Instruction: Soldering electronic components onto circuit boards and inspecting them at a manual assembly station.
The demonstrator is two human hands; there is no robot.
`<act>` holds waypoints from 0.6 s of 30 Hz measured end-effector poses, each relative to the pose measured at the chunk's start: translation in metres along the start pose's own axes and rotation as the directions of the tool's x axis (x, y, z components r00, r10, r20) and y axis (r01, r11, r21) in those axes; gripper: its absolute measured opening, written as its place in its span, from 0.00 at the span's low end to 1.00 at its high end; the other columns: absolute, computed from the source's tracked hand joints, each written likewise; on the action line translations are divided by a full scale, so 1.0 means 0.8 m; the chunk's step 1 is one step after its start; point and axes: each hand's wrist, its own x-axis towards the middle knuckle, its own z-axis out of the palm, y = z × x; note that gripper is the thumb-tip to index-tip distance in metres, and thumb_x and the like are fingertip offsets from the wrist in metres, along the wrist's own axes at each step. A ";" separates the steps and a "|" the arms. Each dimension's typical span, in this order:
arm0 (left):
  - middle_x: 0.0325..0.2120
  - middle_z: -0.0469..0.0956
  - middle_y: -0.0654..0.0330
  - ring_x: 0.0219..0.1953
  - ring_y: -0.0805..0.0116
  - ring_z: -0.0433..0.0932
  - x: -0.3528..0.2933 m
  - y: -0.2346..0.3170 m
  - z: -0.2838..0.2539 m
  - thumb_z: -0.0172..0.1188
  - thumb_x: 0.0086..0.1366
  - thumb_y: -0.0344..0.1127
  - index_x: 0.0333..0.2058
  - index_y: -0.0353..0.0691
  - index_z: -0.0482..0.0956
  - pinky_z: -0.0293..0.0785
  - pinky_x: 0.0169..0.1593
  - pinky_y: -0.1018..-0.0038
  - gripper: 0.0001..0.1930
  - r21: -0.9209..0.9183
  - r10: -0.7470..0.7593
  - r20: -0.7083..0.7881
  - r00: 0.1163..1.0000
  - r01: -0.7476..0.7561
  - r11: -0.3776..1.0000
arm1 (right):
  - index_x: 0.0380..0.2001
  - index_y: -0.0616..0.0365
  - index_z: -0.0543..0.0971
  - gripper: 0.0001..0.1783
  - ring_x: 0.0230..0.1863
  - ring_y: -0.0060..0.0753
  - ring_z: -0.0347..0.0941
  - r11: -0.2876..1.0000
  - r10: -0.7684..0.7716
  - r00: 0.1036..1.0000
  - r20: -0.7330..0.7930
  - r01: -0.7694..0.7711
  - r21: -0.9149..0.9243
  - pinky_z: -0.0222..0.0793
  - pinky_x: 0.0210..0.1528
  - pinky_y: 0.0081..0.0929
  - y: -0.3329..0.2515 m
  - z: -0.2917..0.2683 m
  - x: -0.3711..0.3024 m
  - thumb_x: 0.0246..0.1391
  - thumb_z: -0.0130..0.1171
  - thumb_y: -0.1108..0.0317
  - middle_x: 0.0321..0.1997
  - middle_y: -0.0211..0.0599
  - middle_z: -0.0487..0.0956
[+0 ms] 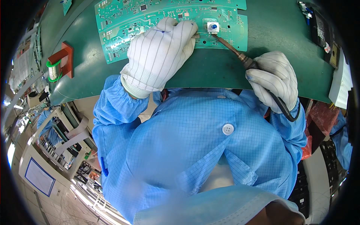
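Note:
A green circuit board (129, 41) lies on the bench. It carries a white square part with a blue knob (213, 27). In a white striped glove, my left hand (161, 52) is closed over the board, pinching a thin solder wire (203, 33) that reaches toward the part's pins. My right hand (275, 77), gloved too, grips a soldering iron (240, 55) by its handle. The iron's tip is at the pins on the near side of the white part, close to the wire's end. Its black cord curves down behind my right hand.
On the left of the green bench mat (285, 30) stands a solder spool (54, 71) on a reddish-brown holder (67, 60). A black tray-like box (320, 28) with debris sits at the far right. Another board's corner (66, 5) shows at the upper left.

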 end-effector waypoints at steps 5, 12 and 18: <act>0.28 0.78 0.60 0.22 0.61 0.79 -0.001 0.003 -0.006 0.64 0.60 0.40 0.37 0.50 0.77 0.76 0.25 0.69 0.08 0.006 -0.036 0.035 0.999 0.036 0.999 | 0.37 0.53 0.84 0.18 0.33 0.38 0.77 1.000 0.012 1.000 -0.024 -0.012 0.003 0.75 0.37 0.32 0.001 0.003 -0.002 0.37 0.72 0.74 0.34 0.37 0.77; 0.30 0.80 0.62 0.26 0.59 0.81 -0.002 0.009 -0.008 0.64 0.59 0.37 0.38 0.48 0.79 0.78 0.31 0.69 0.08 0.005 -0.100 0.066 0.993 0.100 0.995 | 0.36 0.56 0.83 0.17 0.33 0.41 0.77 0.994 0.028 0.999 -0.041 -0.023 0.109 0.74 0.36 0.33 0.002 -0.007 0.000 0.38 0.71 0.75 0.33 0.39 0.77; 0.24 0.76 0.59 0.16 0.64 0.76 0.010 0.013 -0.001 0.64 0.58 0.40 0.34 0.50 0.75 0.72 0.19 0.69 0.08 -0.076 0.005 -0.067 0.998 -0.010 0.997 | 0.40 0.66 0.77 0.13 0.37 0.45 0.78 0.943 0.332 0.916 -0.226 -0.317 0.098 0.76 0.41 0.39 0.002 -0.045 -0.037 0.48 0.57 0.85 0.40 0.56 0.79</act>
